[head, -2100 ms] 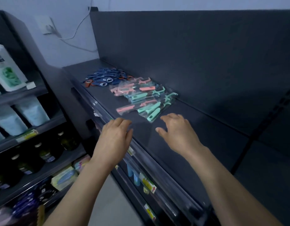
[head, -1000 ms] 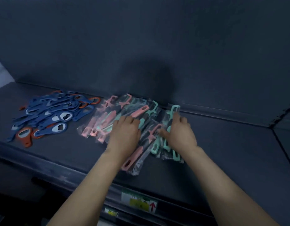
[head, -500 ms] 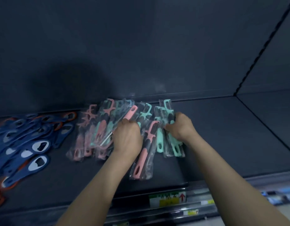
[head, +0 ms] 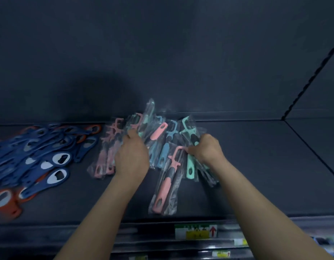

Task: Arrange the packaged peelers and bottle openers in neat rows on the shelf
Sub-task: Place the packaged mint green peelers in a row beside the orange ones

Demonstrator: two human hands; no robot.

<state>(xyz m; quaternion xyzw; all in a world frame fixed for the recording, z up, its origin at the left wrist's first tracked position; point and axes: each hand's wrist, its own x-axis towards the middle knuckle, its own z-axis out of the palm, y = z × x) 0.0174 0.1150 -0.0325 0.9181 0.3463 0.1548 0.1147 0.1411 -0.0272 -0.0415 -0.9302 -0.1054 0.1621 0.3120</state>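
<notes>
A loose heap of packaged peelers in clear bags, pink, mint and blue, lies mid-shelf on the dark shelf. My left hand grips several packs at the heap's left side, and one pack sticks up behind it. My right hand is closed on mint-handled packs at the heap's right edge. A pink peeler pack lies nearest the front, between my hands. A pile of blue and orange bottle openers spreads across the shelf's left part.
The shelf's dark back panel rises straight behind the heap. A price rail with a yellow-green label runs along the front edge. Bare shelf surface extends to the right of the peelers, up to a seam.
Both hands have closed on packs and spread the heap apart. A pack now stands up behind my left hand. The view has moved closer to the shelf.
</notes>
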